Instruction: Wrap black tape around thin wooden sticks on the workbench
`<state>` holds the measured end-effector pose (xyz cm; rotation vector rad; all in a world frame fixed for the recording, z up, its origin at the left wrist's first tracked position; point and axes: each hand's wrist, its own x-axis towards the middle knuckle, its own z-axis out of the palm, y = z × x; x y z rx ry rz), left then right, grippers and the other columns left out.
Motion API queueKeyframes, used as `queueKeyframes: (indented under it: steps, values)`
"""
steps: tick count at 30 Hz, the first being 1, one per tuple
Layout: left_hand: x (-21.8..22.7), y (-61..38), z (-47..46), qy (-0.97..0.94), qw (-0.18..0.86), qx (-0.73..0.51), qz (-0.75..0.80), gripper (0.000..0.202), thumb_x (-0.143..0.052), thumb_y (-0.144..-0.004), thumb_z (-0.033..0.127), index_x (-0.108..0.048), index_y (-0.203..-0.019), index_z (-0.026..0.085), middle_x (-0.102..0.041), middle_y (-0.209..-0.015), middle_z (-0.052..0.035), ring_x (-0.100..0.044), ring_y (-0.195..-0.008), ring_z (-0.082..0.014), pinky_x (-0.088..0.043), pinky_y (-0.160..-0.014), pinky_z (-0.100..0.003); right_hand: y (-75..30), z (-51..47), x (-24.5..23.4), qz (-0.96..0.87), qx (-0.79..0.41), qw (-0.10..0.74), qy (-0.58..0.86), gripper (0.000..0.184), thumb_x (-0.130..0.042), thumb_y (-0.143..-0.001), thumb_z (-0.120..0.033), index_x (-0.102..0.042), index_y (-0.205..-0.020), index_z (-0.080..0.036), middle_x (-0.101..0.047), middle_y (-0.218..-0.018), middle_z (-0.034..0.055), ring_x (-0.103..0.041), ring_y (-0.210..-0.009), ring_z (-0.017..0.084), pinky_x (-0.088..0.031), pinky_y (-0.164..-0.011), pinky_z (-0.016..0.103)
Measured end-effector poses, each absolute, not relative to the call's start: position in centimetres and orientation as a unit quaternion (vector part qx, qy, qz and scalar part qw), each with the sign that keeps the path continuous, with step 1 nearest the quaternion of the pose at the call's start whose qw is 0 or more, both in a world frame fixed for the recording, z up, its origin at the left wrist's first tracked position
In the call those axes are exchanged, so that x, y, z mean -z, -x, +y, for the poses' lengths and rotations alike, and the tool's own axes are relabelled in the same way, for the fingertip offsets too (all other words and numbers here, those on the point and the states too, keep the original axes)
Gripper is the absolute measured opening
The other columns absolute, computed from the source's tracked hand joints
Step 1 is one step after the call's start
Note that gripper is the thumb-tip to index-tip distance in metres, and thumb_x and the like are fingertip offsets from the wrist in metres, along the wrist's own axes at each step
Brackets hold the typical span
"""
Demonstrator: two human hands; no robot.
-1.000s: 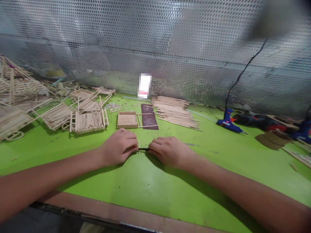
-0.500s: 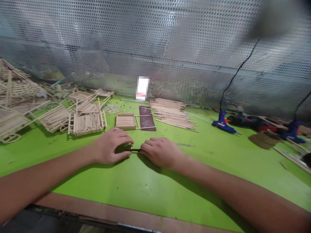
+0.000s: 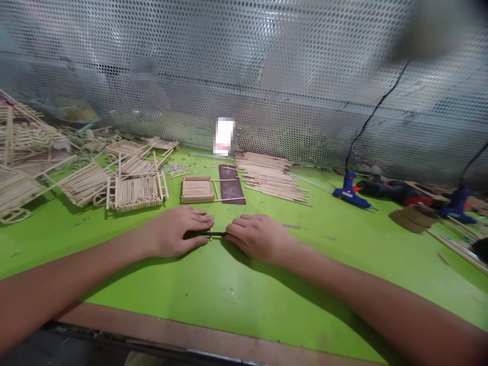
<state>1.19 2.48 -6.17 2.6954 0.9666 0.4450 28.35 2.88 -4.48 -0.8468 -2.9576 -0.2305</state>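
Observation:
My right hand [image 3: 259, 236] is closed around one end of a thin dark blade-like tool [image 3: 218, 234], whose exact kind I cannot make out. The tool reaches left across a short thin wooden stick [image 3: 211, 235], close above the green tabletop. My left hand [image 3: 181, 231] rests low on the table, its fingers at the stick's far end and its thumb at the near end. The tool's left end passes into the shadow under that palm. Behind my hands lies a small wooden tray-like frame [image 3: 197, 190] with thin rails.
Loose wooden sticks [image 3: 272, 175] lie behind a dark brown sheet [image 3: 232, 190]. Several stick-built pieces [image 3: 139, 190] crowd the left. A blue glue gun [image 3: 353, 192], its cord rising, and a brown tape roll [image 3: 414, 217] are on the right. A perforated silvery sheet [image 3: 244, 66] stands at the back.
Both hands have shifted slightly to the right with the tool. The short wooden stick now shows between my left fingertips and thumb, under or against the tool.

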Motion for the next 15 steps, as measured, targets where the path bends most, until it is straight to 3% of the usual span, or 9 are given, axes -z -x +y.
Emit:
queueKeyframes:
  steps: [6,12,15]
  values:
    - [6.05,-1.74,2.2,-0.919,0.098,-0.189,0.331,0.043,-0.058,-0.102,0.049,-0.072,-0.131,0.021,-0.072,-0.132,-0.011,-0.069,-0.122,-0.0304,-0.05,-0.111,-0.054,-28.28,2.81,4.23,-0.96,0.064,0.029,0.273,0.027,-0.048,-0.11,-0.03,-0.069,-0.099,-0.017,-0.072,-0.086,0.0045,-0.061,-0.074,0.016,-0.036,-0.066,0.03]
    - [6.2,-1.96,2.38,-0.92,0.073,-0.22,0.317,0.032,-0.053,-0.106,0.041,-0.077,-0.108,0.019,-0.08,-0.101,-0.0082,-0.073,-0.094,-0.0242,-0.054,-0.091,-0.045,-28.26,2.74,3.99,-0.958,0.064,0.024,0.28,0.029,-0.046,-0.11,-0.032,-0.069,-0.1,-0.017,-0.072,-0.086,0.0042,-0.061,-0.073,0.016,-0.037,-0.065,0.03]
    - [6.27,-2.13,2.38,-0.92,0.069,-0.221,0.317,0.03,-0.054,-0.106,0.037,-0.077,-0.102,0.019,-0.08,-0.096,-0.0073,-0.072,-0.09,-0.023,-0.054,-0.087,-0.042,-28.32,2.75,3.91,-0.957,0.061,0.021,0.281,0.029,-0.047,-0.11,-0.032,-0.07,-0.101,-0.017,-0.072,-0.086,0.0036,-0.061,-0.073,0.016,-0.037,-0.065,0.03]
